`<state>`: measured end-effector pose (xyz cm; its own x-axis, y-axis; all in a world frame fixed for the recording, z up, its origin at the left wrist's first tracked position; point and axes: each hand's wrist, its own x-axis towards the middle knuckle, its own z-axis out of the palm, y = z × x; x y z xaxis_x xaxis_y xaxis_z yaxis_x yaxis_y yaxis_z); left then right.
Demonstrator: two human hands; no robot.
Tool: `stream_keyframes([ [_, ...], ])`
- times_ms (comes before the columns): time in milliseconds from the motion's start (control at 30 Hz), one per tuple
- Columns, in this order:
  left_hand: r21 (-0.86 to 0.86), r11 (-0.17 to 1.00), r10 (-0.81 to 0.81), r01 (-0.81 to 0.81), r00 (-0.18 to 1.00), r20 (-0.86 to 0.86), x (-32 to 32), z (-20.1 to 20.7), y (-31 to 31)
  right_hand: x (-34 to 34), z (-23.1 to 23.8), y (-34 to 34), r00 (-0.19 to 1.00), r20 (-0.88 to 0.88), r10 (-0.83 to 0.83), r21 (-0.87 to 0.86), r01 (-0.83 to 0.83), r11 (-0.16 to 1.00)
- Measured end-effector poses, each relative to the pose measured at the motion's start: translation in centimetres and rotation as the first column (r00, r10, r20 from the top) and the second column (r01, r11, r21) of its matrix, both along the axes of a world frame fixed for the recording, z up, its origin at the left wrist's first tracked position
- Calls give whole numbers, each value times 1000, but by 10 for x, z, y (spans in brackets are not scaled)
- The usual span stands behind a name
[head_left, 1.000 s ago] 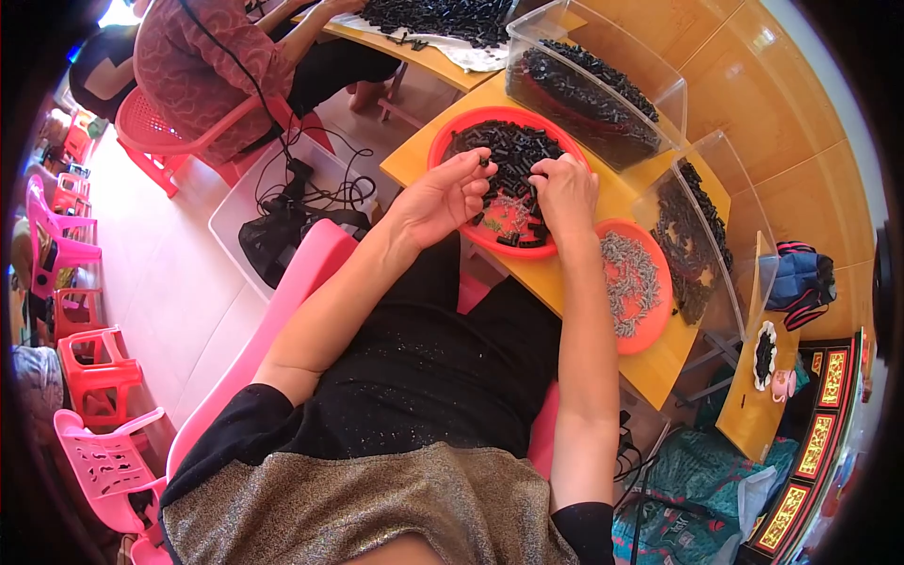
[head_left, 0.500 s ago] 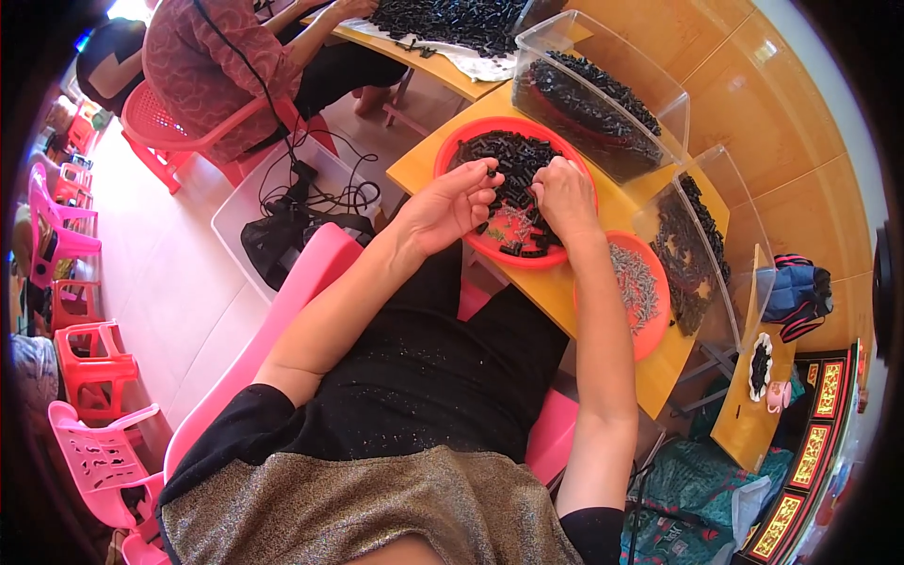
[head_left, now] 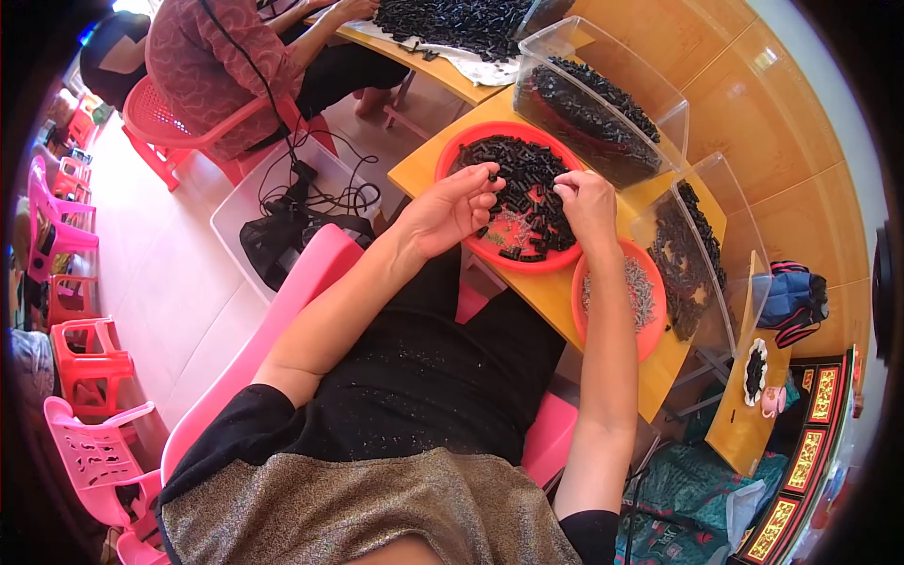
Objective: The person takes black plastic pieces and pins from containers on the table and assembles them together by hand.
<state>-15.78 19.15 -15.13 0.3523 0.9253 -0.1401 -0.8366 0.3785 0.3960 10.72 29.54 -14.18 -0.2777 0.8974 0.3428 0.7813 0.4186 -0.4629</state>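
Note:
In front of me a round red basin (head_left: 537, 266) holds a heap of small black plastic pieces (head_left: 527, 169), with small grey pins (head_left: 509, 232) in its near part. My left hand (head_left: 450, 211), palm turned up, is over the basin's left rim and pinches one small black piece (head_left: 492, 176) between thumb and forefinger. Above the right rim is my right hand (head_left: 591, 207), its thumb and forefinger pressed together; what they hold is too small to make out. Partly under my right forearm, a smaller red bowl (head_left: 658, 331) contains many grey pins (head_left: 640, 294).
Two clear bins (head_left: 673, 122) (head_left: 744, 226) of black pieces stand behind and right of the basin on the yellow table (head_left: 414, 177). Far left, a co-worker (head_left: 221, 75) sits at another table piled with black pieces (head_left: 452, 24). A crate of cables (head_left: 247, 202) rests on the floor.
My right hand has moved to the right and away from the heap, toward the basin's rim. My left hand stays nearly in place, still pinching the black piece.

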Motion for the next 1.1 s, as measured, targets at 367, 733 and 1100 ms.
stream_keyframes([
  [367,19,1000,-6,6,1000,-3,-2,1,-1,-34,2,-14,980,195,-41,-60,53,997],
  [733,39,999,24,-22,999,-46,-4,3,-5,-50,26,-46,973,-222,-68,-128,40,991],
  [1100,91,995,66,-49,978,-200,18,34,-25,-72,79,-144,723,-690,18,-164,-181,970],
])
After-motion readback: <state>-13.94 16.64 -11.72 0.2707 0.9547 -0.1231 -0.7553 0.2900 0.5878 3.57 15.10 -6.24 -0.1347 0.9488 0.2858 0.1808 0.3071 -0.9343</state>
